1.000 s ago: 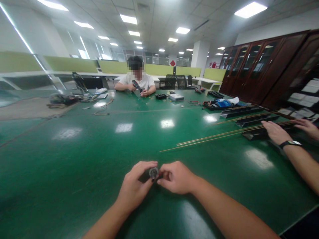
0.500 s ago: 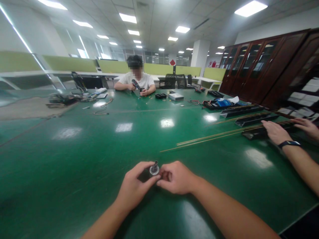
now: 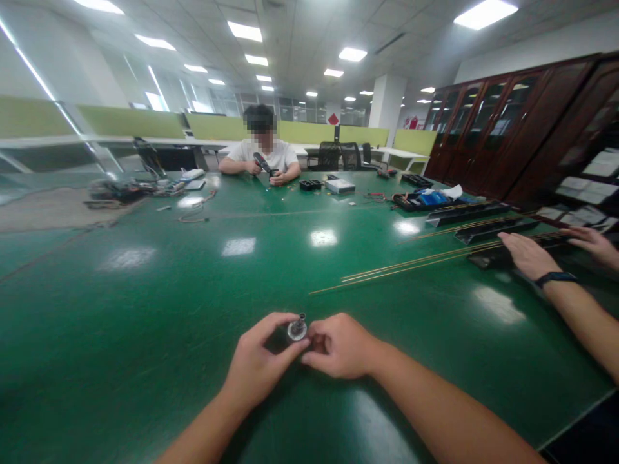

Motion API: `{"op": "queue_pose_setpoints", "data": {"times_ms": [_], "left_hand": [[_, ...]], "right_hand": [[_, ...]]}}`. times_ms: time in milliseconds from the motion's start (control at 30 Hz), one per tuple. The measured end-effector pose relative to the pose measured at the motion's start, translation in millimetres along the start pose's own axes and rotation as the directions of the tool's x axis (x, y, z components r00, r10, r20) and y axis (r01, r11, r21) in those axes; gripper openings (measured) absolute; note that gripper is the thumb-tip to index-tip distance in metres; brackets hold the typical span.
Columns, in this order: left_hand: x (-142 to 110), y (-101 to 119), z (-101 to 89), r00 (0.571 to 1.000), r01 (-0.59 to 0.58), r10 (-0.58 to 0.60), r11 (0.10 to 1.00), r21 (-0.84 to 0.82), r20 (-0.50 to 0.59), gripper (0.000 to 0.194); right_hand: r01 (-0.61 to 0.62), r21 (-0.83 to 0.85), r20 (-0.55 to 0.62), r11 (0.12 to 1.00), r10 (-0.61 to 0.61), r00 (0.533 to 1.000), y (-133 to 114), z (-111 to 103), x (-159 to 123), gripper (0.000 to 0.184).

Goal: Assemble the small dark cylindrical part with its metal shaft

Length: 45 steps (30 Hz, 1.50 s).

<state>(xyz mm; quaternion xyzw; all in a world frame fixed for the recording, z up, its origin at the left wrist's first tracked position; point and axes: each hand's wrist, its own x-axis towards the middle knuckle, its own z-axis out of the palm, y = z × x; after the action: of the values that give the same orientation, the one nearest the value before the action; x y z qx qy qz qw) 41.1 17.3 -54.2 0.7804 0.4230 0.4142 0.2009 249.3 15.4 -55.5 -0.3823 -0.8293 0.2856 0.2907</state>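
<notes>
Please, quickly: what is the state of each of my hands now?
Left hand: curved around the small metal part; whether it grips cannot be told.
Right hand: curled, close beside the part; whether it holds cannot be told.

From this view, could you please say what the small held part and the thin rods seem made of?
Small part: probably polished metal, given its silvery, glinting rim. Thin rods: perhaps brass or another golden metal, smooth-looking, given their yellowish sheen.
</notes>
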Motion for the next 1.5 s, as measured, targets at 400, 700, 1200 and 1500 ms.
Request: {"op": "queue_pose_setpoints", "data": {"times_ms": [400,700,1200,1500], "left_hand": [[2.0,2.7,0.7,0.999,-0.031,0.031,0.999,-0.012,0.013,0.026],[1.2,-1.4,0.4,0.996,-0.084,0.084,0.996,0.022,-0.014,0.024],[2.2,4.3,-1.4,0.992,-0.113,0.116,0.992,0.061,-0.055,0.022],[1.4,1.9,-0.8,0.995,-0.085,0.088,0.995,0.050,-0.045,0.027]], "right_hand": [[0.012,-0.011,0.004,1.000,-0.012,1.000,-0.2,-0.6,-0.5,0.012],[-0.048,-0.011,0.006,0.999,0.048,0.999,-1.4,-1.3,-1.3,0.015],[-0.070,-0.025,-0.024,0.997,0.070,0.997,-1.7,-3.7,-1.0,0.020],[-0.027,0.018,-0.098,0.999,0.029,0.995,-3.6,-7.6,-0.8,0.017]]}}
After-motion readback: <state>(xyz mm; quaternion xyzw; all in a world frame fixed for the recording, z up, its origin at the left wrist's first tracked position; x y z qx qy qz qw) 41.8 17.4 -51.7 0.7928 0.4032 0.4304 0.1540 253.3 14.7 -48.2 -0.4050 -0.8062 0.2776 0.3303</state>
